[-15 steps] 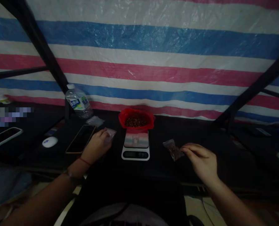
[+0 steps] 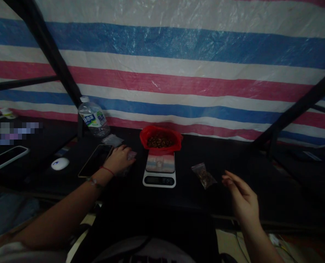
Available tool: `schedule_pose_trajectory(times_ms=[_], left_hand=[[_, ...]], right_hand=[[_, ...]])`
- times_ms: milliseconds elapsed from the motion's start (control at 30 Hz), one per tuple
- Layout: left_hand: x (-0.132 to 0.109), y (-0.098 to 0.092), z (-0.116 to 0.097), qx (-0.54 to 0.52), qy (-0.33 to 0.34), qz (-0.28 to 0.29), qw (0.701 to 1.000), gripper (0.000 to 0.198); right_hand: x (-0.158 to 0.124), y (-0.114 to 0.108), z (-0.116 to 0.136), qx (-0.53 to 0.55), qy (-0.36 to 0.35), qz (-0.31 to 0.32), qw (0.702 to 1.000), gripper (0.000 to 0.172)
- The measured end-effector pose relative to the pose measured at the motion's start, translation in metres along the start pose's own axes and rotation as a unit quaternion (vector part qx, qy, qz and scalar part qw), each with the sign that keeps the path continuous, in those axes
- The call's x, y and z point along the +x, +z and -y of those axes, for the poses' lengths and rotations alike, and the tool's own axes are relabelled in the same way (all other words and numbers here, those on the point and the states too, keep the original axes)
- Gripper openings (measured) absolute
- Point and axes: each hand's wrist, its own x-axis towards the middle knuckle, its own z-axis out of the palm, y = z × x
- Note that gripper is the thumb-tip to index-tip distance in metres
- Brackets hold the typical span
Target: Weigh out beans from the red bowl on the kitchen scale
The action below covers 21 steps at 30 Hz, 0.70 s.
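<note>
My left hand (image 2: 120,160) lies palm down with its fingers stretched over small clear zip bags (image 2: 132,155), partly hiding them. To the right, my right hand (image 2: 246,201) hovers by a filled zip bag (image 2: 204,176) without touching it. Its index finger reaches out, the thumb and other fingertips are close by, and nothing shows between them. That bag holds small brown pieces and lies flat on the black table. Between my hands sits a white kitchen scale (image 2: 159,179); its display is too dark to read. Behind it stands an open red bag (image 2: 146,136) full of brown kernels (image 2: 160,141).
Left of the scale are a phone (image 2: 92,164), a white mouse-like object (image 2: 60,164), another clear bag (image 2: 112,140) and a plastic bottle (image 2: 94,118). A second phone (image 2: 9,157) lies farther left. Dark slanted posts (image 2: 61,65) and a striped tarp (image 2: 179,87) border the table's back.
My right hand has let go of the filled zip bag and moved away to the right. My left hand has flattened over the clear bags. The view has shifted slightly.
</note>
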Motion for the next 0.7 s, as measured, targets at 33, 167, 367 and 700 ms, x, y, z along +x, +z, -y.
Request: schedule_pose_trajectory(times_ms=[33,167,367,700], left_hand=[[-0.002,0.0,0.0,-0.001,0.001,-0.001,1.0,0.045],[-0.007,-0.004,0.0,-0.012,0.008,-0.017,1.0,0.044],[-0.015,-0.013,0.001,-0.01,0.009,-0.023,1.0,0.046],[0.012,-0.012,-0.004,-0.007,0.044,-0.022,0.999,0.047]], right_hand=[[-0.001,-0.002,-0.001,0.004,0.012,-0.005,1.0,0.04],[-0.003,-0.004,-0.004,0.015,0.029,-0.006,0.999,0.039],[-0.005,-0.001,-0.009,0.012,0.008,0.012,1.0,0.037],[-0.008,-0.003,-0.013,0.005,-0.002,0.013,1.0,0.029]])
